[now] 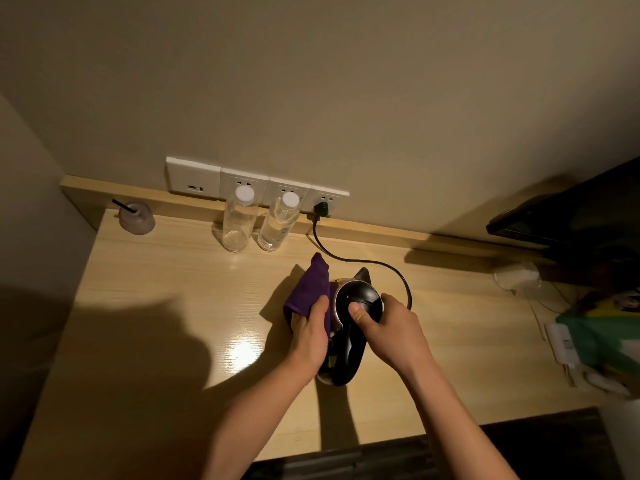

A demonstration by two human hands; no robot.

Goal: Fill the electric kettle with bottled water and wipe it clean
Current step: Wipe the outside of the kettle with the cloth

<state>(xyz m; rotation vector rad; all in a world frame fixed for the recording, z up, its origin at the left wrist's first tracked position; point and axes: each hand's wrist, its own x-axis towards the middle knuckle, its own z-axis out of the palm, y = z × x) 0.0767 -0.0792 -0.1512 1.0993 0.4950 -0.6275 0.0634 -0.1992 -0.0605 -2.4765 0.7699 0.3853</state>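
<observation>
Under my right grip (384, 323), I am steadying the kettle (353, 306) by its lid. My left grip (311, 332) is pressing the purple cloth (308, 292) against its side, so wiping is underway; whether filling is done, I cannot tell.

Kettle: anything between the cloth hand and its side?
Nothing visible. The left hand presses the purple cloth against the kettle on its left side; the right hand steadies the lid. Bottles stand apart by the wall.

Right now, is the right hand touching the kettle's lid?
Touching. The head view shows the right hand wrapped over the kettle, its thumb pressed flat on the black lid with no gap.
</observation>
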